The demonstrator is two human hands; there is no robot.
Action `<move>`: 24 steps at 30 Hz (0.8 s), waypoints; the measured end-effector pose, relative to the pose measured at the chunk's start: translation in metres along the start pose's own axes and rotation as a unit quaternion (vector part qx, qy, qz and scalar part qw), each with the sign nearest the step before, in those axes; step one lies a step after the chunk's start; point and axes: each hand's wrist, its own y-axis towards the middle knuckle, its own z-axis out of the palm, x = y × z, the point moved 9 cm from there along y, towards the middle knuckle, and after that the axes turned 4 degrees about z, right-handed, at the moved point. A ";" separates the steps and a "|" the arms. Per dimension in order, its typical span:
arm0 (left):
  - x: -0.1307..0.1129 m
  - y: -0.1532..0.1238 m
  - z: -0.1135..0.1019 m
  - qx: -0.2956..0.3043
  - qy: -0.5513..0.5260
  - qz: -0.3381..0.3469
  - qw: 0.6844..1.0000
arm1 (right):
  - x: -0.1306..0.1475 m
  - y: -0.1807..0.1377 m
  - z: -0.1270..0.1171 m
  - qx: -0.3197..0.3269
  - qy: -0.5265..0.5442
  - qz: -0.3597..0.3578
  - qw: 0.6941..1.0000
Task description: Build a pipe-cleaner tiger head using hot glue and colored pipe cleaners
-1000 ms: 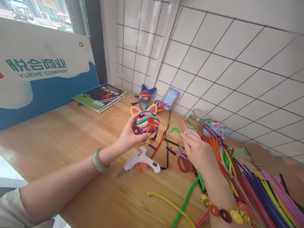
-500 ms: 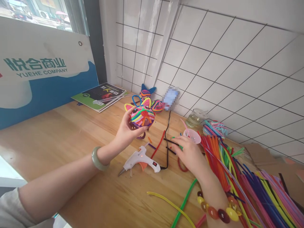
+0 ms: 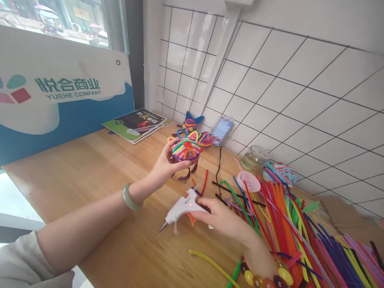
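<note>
My left hand (image 3: pixel 165 162) holds a striped, multicoloured pipe-cleaner ornament (image 3: pixel 187 151) above the table. It has yellow-and-pink ears, a red rosette and dark tassels hanging below. My right hand (image 3: pixel 220 216) is closed around the handle of a white hot glue gun (image 3: pixel 183 206), with the thumb on the near side; some of the fingers are hidden. The gun's metal nozzle points left and down, close to the tabletop, and its small light glows orange.
Pipe cleaners (image 3: pixel 279 216) in many colours cover the right side. Behind stand a pink bowl (image 3: pixel 250 183), a glass jar (image 3: pixel 253 158), a phone (image 3: pixel 222 131) and a finished-looking blue-eared ornament (image 3: pixel 191 122). A magazine (image 3: pixel 136 125) lies at the back left. A black cord (image 3: pixel 218 172) crosses the table.
My right hand has moved left from the loose pipe cleaners to the glue gun and closed on its handle. The ornament in my left hand has tilted slightly. The view has shifted left.
</note>
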 end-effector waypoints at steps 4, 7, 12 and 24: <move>-0.002 0.003 -0.005 -0.009 -0.007 -0.007 1.000 | -0.018 -0.011 -0.024 -0.011 0.152 0.067 0.986; -0.002 0.003 -0.006 -0.009 0.004 0.000 1.000 | -0.045 -0.024 -0.045 -0.101 0.316 0.150 0.931; -0.002 -0.005 0.006 0.021 0.032 0.007 0.999 | -0.048 -0.034 -0.067 -0.207 0.374 0.128 0.895; -0.008 -0.014 0.025 0.066 0.033 0.008 0.997 | 0.010 -0.051 -0.098 -0.386 0.028 0.085 0.918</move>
